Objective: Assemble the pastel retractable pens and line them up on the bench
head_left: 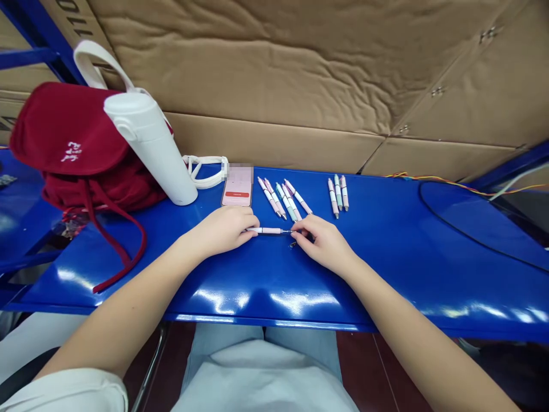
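A white and pale pink pen (270, 230) lies level just above the blue table, its barrel gripped by my left hand (227, 229) at the left end. From the barrel's right end sticks out a thin refill (286, 231), and the fingertips of my right hand (323, 243) pinch around its far end. A small dark piece (293, 244) shows beneath my right fingers, too small to name. Just behind my hands lies a loose group of pastel pens (274, 197). Further right rests a second group of 3 pens (338, 194), side by side.
A phone (238, 186) with a lit screen lies behind my left hand. At the left, a white bottle (158, 149) leans against a red backpack (86, 149), whose strap trails on the blue table (266, 280). Cardboard (274, 74) stands behind; a black cable (472, 243) crosses the right side.
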`<state>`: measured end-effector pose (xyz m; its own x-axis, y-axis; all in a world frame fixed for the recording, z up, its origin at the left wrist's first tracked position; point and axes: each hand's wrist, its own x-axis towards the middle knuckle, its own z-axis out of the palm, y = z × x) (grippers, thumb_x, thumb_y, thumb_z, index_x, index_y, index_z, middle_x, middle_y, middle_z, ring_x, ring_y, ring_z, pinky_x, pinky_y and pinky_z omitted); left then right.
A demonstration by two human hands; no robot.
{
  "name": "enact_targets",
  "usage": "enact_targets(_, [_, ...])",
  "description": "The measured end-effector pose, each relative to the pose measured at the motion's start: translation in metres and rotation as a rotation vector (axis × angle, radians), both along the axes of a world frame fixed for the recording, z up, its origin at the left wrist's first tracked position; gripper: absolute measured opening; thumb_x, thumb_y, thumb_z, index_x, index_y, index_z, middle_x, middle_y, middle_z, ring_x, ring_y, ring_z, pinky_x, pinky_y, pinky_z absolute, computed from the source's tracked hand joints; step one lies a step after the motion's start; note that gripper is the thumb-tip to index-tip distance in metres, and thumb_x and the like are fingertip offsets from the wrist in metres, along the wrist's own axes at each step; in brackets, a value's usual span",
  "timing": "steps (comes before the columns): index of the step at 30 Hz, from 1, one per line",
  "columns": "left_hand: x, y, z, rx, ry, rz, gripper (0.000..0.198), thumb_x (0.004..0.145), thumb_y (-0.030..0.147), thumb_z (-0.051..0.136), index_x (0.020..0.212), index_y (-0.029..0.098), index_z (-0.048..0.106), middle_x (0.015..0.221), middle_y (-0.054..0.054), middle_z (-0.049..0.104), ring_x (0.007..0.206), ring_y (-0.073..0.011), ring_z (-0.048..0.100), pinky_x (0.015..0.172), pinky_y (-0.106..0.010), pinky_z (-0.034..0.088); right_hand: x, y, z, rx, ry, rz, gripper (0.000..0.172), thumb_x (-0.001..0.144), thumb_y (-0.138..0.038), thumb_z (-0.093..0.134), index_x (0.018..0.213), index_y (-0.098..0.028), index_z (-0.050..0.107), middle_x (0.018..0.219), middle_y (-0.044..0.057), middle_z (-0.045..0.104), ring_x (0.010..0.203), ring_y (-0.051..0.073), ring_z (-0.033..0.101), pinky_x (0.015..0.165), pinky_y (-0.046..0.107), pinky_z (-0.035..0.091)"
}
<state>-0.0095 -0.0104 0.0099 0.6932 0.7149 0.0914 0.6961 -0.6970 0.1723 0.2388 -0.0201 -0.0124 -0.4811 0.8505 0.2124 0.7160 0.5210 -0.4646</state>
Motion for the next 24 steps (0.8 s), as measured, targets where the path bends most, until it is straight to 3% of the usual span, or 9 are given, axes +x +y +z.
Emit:
enact_targets(12, [0.007,-0.003,-0.004,0.036,0.024,-0.038,0.022,0.09,0.029,0.046,0.095,0.019,0.064,0.087,-0.004,0.062,0.083,-0.0179,0.058,0.076,-0.029,0.044,-0.006,-0.002,-0.002,-0.027,-0.005,0.073,0.018,0.087,-0.027,0.05,0.092,-0.019,0.065,0.08,0.004,0.06,0.073,0.016,0.056,0.068,0.028,0.045])
enact_targets(17, [0.003,-0.001,-0.004,0.034,0.016,-0.008,0.023,0.091,0.028,0.044,0.097,0.018,0.064,0.089,-0.005,0.062,0.083,-0.0178,0.058,0.074,-0.028,0.044,0.003,-0.003,0.004,-0.048,-0.026,0.122,0.033,0.081,-0.032,0.059,0.112,-0.021,0.058,0.09,0.005,0.06,0.08,0.018,0.058,0.071,0.031,0.047])
enact_targets(21, [0.0,0.001,-0.002,0.027,0.013,0.008,0.023,0.091,0.028,0.044,0.097,0.018,0.064,0.09,-0.005,0.063,0.084,-0.018,0.058,0.073,-0.028,0.044,0.007,-0.002,0.005,-0.081,-0.116,0.182,0.017,0.084,-0.022,0.051,0.097,-0.021,0.062,0.092,0.005,0.06,0.084,0.018,0.057,0.073,0.03,0.046])
enact_targets(24, [0.001,0.0,-0.002,0.026,0.02,0.012,0.023,0.09,0.028,0.045,0.096,0.018,0.064,0.089,-0.005,0.063,0.084,-0.0182,0.058,0.073,-0.028,0.044,0.007,-0.001,0.003,-0.071,-0.127,0.158,0.013,0.086,-0.022,0.049,0.091,-0.02,0.061,0.09,0.005,0.06,0.081,0.017,0.057,0.071,0.03,0.046])
